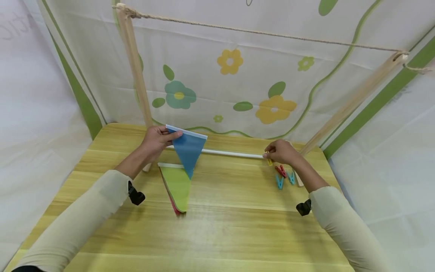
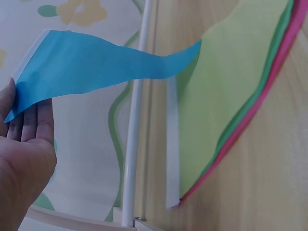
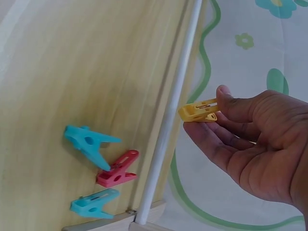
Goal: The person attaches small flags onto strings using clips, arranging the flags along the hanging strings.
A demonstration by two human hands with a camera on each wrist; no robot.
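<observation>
My left hand [image 1: 157, 140] pinches a blue triangular pennant [image 1: 188, 146] near one end of its white top edge, thumb in front. The pennant's tip hangs down over a green pennant [image 1: 175, 185], which lies on top of a small stack on the table; green and pink layers [image 2: 281, 60] show at its side in the left wrist view. In my right hand [image 1: 283, 152] a yellow clothespin [image 3: 198, 111] is pinched between thumb and fingers. Just below that hand lie a red clothespin [image 1: 281, 171] and two blue clothespins [image 1: 279, 182].
Twine [image 1: 258, 32] runs between the tops of two wooden posts, left [image 1: 136, 64] and right [image 1: 353, 104]. A white rod [image 1: 234, 153] joins them low down, behind the pennants. The wooden table [image 1: 217, 234] meets a flower-printed cloth [image 1: 204, 45] at the back.
</observation>
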